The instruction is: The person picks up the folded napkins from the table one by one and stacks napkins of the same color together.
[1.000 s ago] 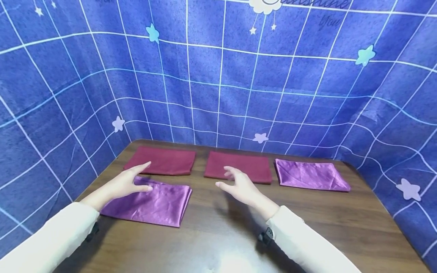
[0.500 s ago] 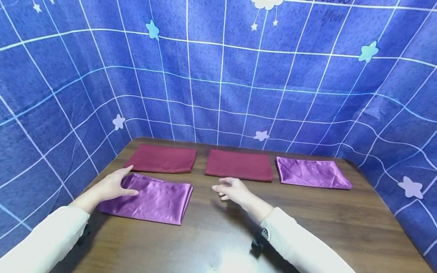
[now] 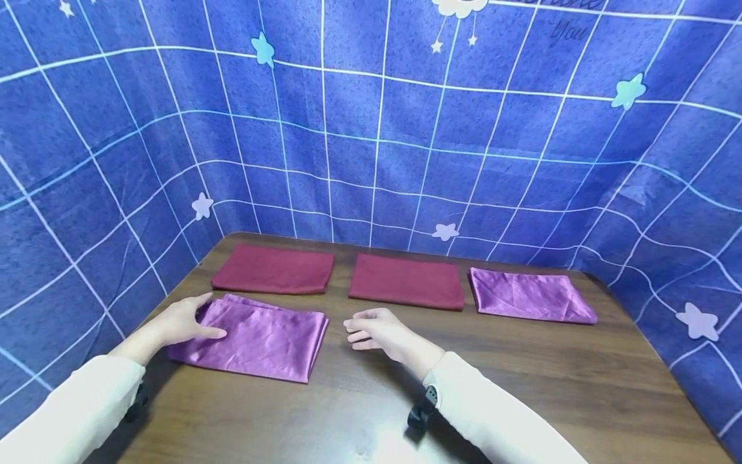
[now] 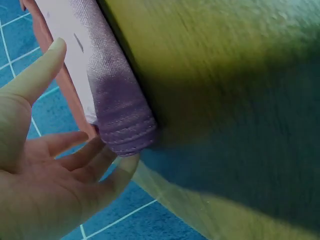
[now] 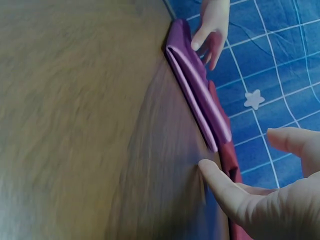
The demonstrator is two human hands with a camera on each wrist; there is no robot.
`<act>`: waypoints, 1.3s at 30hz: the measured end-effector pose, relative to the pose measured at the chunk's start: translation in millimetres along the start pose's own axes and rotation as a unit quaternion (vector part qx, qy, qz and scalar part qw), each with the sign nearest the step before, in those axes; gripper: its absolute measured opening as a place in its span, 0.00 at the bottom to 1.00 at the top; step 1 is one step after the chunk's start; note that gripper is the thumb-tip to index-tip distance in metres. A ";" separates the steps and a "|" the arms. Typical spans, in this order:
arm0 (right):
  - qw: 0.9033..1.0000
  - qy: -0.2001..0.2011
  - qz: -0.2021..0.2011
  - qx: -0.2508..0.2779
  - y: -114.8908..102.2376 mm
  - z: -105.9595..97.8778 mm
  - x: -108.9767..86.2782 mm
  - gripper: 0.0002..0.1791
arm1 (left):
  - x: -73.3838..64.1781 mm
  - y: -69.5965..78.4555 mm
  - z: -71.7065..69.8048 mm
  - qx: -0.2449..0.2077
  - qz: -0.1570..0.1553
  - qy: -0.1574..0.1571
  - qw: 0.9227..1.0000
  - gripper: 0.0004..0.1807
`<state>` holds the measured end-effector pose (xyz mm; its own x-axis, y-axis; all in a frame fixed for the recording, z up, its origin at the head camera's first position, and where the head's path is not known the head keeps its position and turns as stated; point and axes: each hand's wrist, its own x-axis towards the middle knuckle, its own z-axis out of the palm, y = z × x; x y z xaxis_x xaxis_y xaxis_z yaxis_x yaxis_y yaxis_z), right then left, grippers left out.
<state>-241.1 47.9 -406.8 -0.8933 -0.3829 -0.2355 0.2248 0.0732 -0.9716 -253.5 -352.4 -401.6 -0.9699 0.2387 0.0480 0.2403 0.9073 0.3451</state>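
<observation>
A blue backdrop crossed by pale grid lines stands behind and beside one brown wooden table. On the table lie four folded cloths: two maroon and two purple. Nearest the person, at the left, is the larger-looking purple cloth, satiny, lightly creased and folded flat into a rectangle. Behind it lies the left maroon cloth; the right maroon cloth and the far purple cloth continue that back row.

Two white sleeves lead to two hands. The left hand is at the near purple cloth's left end, thumb spread wide from the fingers; the left wrist view alone shows the fingertips at that end, with its stacked, ridged layers (whether they press on it, I cannot tell). The right hand, fingers loosely bent and thumb apart, holds nothing, just beyond the cloth's right edge. Only the right wrist view looks into the slit between that edge's layers. Smallest are the backdrop's printed stars, one of them turquoise at upper right.
</observation>
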 end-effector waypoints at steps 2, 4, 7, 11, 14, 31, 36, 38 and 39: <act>1.000 -0.001 0.003 0.006 -0.1 3.3 0.7 0.35 | -1.4 -0.7 -0.5 -0.007 -0.006 0.004 1.000 0.56; 1.000 -0.002 0.008 0.017 -0.1 6.2 1.4 0.34 | -2.7 -2.0 -0.8 -0.015 -0.013 0.008 1.000 0.55; 1.000 -0.005 0.011 0.029 0.5 10.0 2.4 0.32 | -4.2 -4.9 -1.1 -0.025 -0.025 0.012 0.999 0.54; 0.999 -0.006 0.015 0.039 1.3 14.9 5.0 0.29 | -5.8 -10.3 -2.8 -0.027 -0.043 0.016 0.999 0.51; 0.999 -0.003 0.022 0.050 1.7 19.5 7.3 0.26 | -6.0 -14.2 -4.4 -0.031 -0.049 0.017 0.998 0.47; 0.991 0.027 0.043 0.121 13.5 43.7 16.9 0.18 | -5.2 -13.5 -0.7 -0.114 -0.102 0.010 0.988 0.34; 0.992 0.033 0.051 0.113 14.9 48.6 18.0 0.23 | -4.7 -9.7 -0.5 -0.180 -0.121 -0.020 0.976 0.31; 0.993 0.038 0.052 0.103 15.9 51.0 17.6 0.21 | -4.3 -7.7 0.7 -0.215 -0.130 -0.036 0.967 0.29; 0.993 0.040 0.052 0.097 16.5 52.0 17.5 0.19 | -4.2 -7.0 1.5 -0.233 -0.132 -0.045 0.963 0.28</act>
<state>-232.8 -5.4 -425.9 -0.8880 -0.3072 -0.3423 0.3806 -0.0731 -0.9218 -251.0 -359.2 -405.6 -0.9826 0.0696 -0.1722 -0.0768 0.6920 0.7178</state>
